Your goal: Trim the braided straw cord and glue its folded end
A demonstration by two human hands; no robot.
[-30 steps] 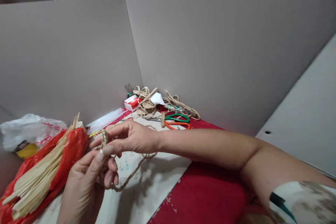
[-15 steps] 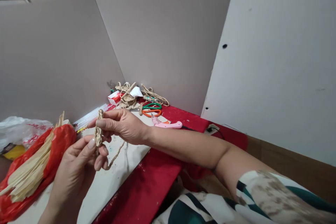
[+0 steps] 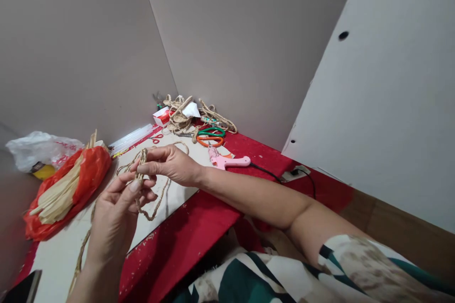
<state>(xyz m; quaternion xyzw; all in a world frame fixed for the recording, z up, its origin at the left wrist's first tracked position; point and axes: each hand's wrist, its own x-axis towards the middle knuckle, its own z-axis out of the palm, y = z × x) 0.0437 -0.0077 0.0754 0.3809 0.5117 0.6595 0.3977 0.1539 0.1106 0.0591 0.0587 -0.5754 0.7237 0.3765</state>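
Note:
Both hands meet over a small folded bundle of twisted straw cord (image 3: 143, 155), which stands upright between them. My left hand (image 3: 115, 206) pinches its lower end between thumb and fingers. Higher up, my right hand (image 3: 174, 164) grips the same bundle with thumb and forefinger. A loop of the cord hangs below the fingers, and more cord runs behind the hands and down past my left wrist. The fingers partly hide how the strands are folded.
A pink hot glue gun (image 3: 231, 161) lies right of the hands, near green-handled scissors (image 3: 212, 131) and orange-handled ones (image 3: 209, 141). Cord coils (image 3: 179, 118) sit in the far corner. To the left, a red plastic bag (image 3: 95, 170) holds dry straw strips (image 3: 62, 194). Grey panels surround the table.
The view has shifted, so the table items appear higher and further right. Both hands still hold the cord bundle, which shows different strands; more of the trailing cord is visible.

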